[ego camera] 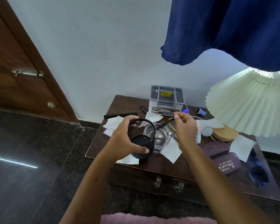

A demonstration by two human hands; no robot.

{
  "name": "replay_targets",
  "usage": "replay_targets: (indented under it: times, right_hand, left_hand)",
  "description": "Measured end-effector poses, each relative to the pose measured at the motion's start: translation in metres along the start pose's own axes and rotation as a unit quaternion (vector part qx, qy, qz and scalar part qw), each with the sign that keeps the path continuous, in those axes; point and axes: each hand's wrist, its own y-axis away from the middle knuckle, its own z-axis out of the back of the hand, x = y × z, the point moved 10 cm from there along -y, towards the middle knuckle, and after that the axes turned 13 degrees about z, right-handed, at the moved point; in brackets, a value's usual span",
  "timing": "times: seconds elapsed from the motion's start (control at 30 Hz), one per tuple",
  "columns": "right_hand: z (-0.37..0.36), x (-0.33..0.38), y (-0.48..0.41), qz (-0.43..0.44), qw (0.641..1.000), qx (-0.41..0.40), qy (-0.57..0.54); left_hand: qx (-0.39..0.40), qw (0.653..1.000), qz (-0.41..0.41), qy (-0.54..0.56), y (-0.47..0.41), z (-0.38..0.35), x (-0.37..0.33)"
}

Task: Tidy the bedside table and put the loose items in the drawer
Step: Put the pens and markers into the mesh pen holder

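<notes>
My left hand grips a black mesh pen cup, tilted with its mouth toward me, above the dark wooden bedside table. My right hand pinches a thin dark pen whose lower end points toward the cup. On the tabletop lie a black marker, a shorter black pen, several white tissues, a glass ashtray, two maroon spectacle cases, a white bulb and blue sunglasses. The drawer front with its two metal handles is closed.
A grey plastic organiser stands at the back against the wall. A pleated lamp shade on a wooden base fills the right side, with blue cloth hanging above. A wooden door is at the left; dark floor lies below.
</notes>
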Motion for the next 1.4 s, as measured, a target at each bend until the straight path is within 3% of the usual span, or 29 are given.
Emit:
replay_targets:
  times: [0.1,0.17,0.27,0.37,0.47,0.7,0.77,0.83,0.87,0.97,1.13,1.2,1.27,1.33,1.4]
  right_hand:
    - [0.027,0.041,-0.006,0.070,0.990,-0.087,-0.086]
    - [0.033,0.078,-0.002,0.141,0.970,-0.085,-0.181]
    - [0.018,0.120,0.020,0.229,0.947,0.022,-0.223]
    - [-0.010,0.125,0.044,0.307,0.940,0.133,-0.062]
    - [-0.020,0.112,0.047,0.307,0.938,0.160,0.008]
    - [-0.023,0.068,0.024,0.175,0.962,0.204,-0.051]
    - [-0.010,0.045,0.005,0.156,0.961,0.203,0.107]
    - [-0.005,0.012,-0.002,0.143,0.895,0.261,0.332]
    - [-0.004,-0.004,0.000,0.127,0.866,0.291,0.387]
    - [-0.014,-0.029,0.012,0.104,0.833,0.340,0.425]
    - [-0.024,-0.030,0.012,0.150,0.810,0.301,0.480]
    - [-0.020,-0.032,0.006,0.135,0.826,0.284,0.468]
    - [-0.008,-0.023,-0.006,0.103,0.874,0.245,0.406]
    - [0.003,-0.006,-0.014,0.069,0.936,0.203,0.277]
    - [0.007,0.011,-0.010,0.011,0.983,0.173,0.063]
  left_hand:
    - [0.009,1.000,-0.013,-0.003,0.000,-0.007,-0.006]
    - [0.005,1.000,-0.019,-0.014,0.001,-0.011,-0.009]
    - [-0.010,1.000,-0.025,-0.012,0.002,-0.013,-0.012]
    - [-0.030,0.999,-0.041,-0.004,0.003,-0.011,-0.017]
    - [-0.047,0.998,-0.048,-0.011,0.005,-0.009,-0.021]
    - [-0.059,0.997,-0.042,0.000,0.005,-0.003,-0.020]
    - [-0.062,0.997,-0.044,0.002,0.005,-0.001,-0.021]
    - [-0.069,0.997,-0.042,0.005,0.005,0.000,-0.020]
    - [-0.073,0.996,-0.041,0.006,0.005,0.001,-0.020]
    - [-0.081,0.996,-0.041,0.004,0.005,0.001,-0.021]
    - [-0.083,0.996,-0.044,0.004,0.005,0.000,-0.022]
    - [-0.081,0.996,-0.044,0.002,0.005,0.001,-0.020]
    - [-0.081,0.996,-0.043,0.001,0.004,0.002,-0.019]
    - [-0.080,0.996,-0.041,0.002,0.005,0.002,-0.020]
    - [-0.075,0.996,-0.038,0.004,0.005,0.001,-0.021]
